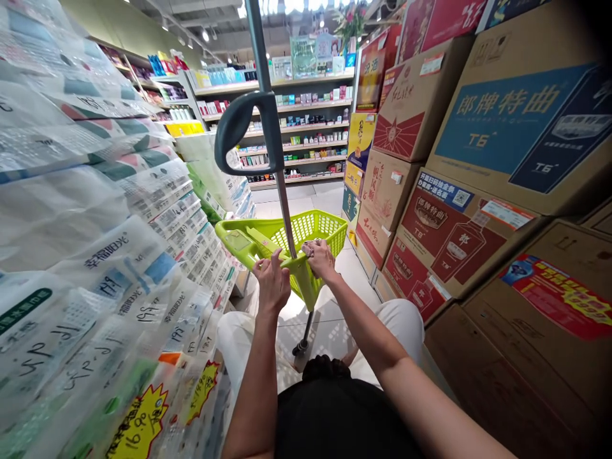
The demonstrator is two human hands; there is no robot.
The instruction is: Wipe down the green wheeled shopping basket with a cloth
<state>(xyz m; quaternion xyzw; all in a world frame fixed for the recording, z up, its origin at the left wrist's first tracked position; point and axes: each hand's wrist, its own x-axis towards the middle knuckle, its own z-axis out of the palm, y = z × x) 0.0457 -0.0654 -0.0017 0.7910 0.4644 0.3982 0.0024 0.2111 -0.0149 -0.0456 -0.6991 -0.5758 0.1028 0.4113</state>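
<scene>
A lime-green plastic shopping basket (329, 220) with a perforated wall stands in front of me, on a wheeled base. A grey pole (285, 210) rises from its near end, topped by a dark grey loop handle (234, 127). My left hand (272, 284) grips the near rim left of the pole, with its fingers bent over the edge. To the right of the pole, my right hand (321, 260) is closed on a crumpled greyish-pink cloth (310, 247), pressed against the rim. Part of the cloth is hidden under the fingers.
Stacked plastic-wrapped paper packs (157, 191) rise close on my left. Cardboard cartons (507, 102) are piled high on my right. Shelves of small boxes and bottles (310, 127) stand ahead beyond the tiled floor (306, 194). My knees flank the basket.
</scene>
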